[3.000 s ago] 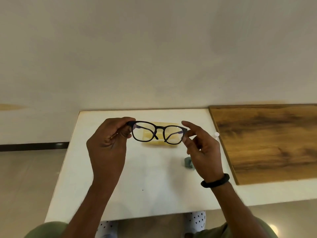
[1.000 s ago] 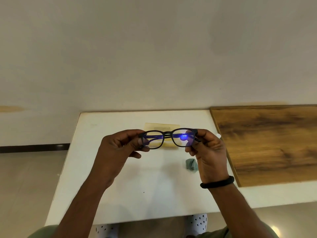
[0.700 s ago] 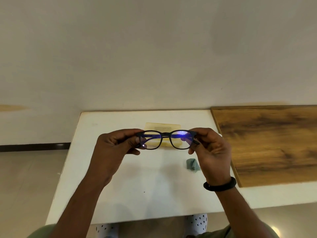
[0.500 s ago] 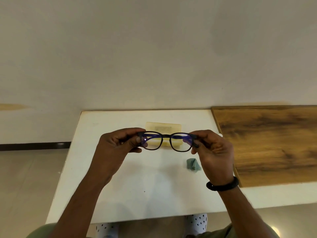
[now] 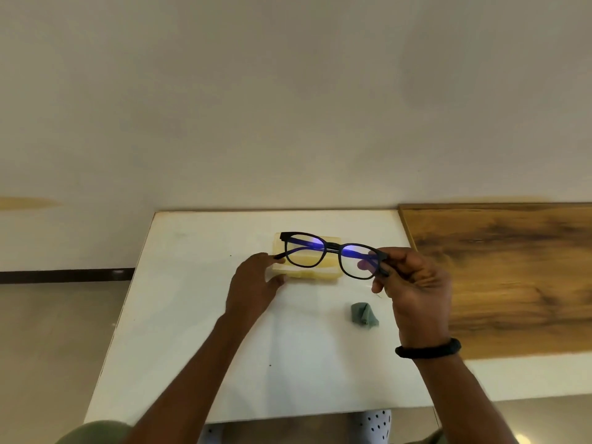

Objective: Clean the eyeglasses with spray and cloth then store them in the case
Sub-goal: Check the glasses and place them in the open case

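My right hand [image 5: 413, 283] pinches the black-framed eyeglasses [image 5: 333, 247] by their right end and holds them in the air with the temples folded behind the lenses. Just behind and below them the pale yellow case [image 5: 307, 275] lies closed on the white table [image 5: 192, 315]. My left hand [image 5: 253, 283] reaches the case's left end, fingers loosely extended against it and the thumb along its front edge. A crumpled grey-green cloth [image 5: 363, 314] lies on the table below my right hand. No spray bottle shows.
A brown wooden board [image 5: 512, 277] covers the table's right side, close to my right hand. A plain wall rises behind the table's far edge. The floor lies to the left of the table.
My left hand has let go of the glasses and dropped to the case's left end. The right hand alone now holds the glasses, shifted a little right.
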A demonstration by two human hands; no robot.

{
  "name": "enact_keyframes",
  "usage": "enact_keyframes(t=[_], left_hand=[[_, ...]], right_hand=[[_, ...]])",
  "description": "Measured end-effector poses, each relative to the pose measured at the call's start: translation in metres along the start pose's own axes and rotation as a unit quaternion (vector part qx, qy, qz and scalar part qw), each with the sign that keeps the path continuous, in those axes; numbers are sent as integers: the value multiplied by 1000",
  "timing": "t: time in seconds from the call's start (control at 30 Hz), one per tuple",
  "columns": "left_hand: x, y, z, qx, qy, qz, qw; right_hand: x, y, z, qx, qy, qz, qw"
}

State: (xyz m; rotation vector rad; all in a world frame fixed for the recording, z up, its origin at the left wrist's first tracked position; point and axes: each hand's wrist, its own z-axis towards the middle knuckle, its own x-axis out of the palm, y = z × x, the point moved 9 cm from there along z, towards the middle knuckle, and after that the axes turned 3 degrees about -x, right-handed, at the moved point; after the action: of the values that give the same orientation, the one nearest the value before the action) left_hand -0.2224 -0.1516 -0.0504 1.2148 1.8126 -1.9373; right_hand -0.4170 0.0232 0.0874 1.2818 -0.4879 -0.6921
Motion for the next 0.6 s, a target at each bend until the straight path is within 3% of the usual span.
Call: enact_keyframes(t=[0.33, 0.6], left_hand=[[-23, 28, -21, -13, 25, 46, 999], [-44, 56, -49, -71, 34, -17, 997]], right_hand=[[13, -23, -5, 53, 18, -25, 998], [39, -75, -13, 145, 52, -56, 986]])
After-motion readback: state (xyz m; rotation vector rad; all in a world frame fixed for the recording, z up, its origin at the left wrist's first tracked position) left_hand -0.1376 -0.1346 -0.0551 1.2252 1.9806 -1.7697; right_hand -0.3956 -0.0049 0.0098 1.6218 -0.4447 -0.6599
